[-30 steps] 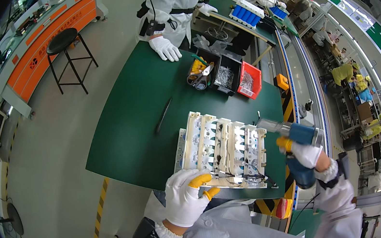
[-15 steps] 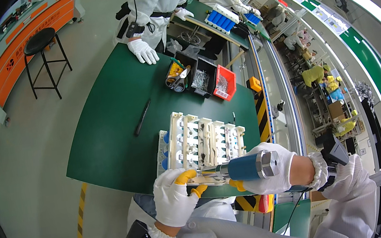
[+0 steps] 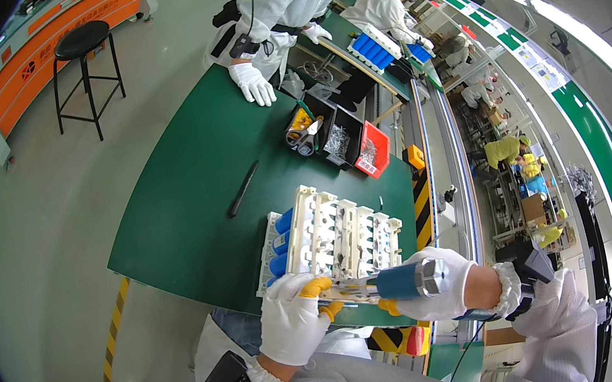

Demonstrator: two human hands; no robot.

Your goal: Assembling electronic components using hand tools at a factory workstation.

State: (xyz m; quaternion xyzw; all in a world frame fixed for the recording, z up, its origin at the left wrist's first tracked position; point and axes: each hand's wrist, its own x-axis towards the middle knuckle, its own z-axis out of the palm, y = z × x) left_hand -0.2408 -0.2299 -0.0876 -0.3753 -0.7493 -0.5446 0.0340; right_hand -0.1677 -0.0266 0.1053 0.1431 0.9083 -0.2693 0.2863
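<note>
In my right hand (image 3: 445,292), gloved in white with yellow fingertips, is a blue power screwdriver (image 3: 401,282) with a silver end, lying level and pointing left. My left hand (image 3: 289,322), in the same kind of glove, has its thumb and forefinger closed around the front end of the tool. What exactly they pinch there is hidden. Just beyond both hands, a white plastic battery holder (image 3: 318,238) sits on the green table (image 3: 170,226), its slotted ribs facing up. Blue cylindrical cells (image 3: 279,263) show along its left side.
A black pen (image 3: 243,189) lies left of the holder. Behind it stand a cup of tools (image 3: 302,133), a black bin of screws (image 3: 338,139) and a red bin (image 3: 373,150). A co-worker's gloved hand (image 3: 252,85) rests on the table's far edge. A black stool (image 3: 81,41) stands at left.
The view has shifted, so the table and bins appear farther right. More of the blue cells shows at the holder's left side. Both hands keep their hold around the screwdriver.
</note>
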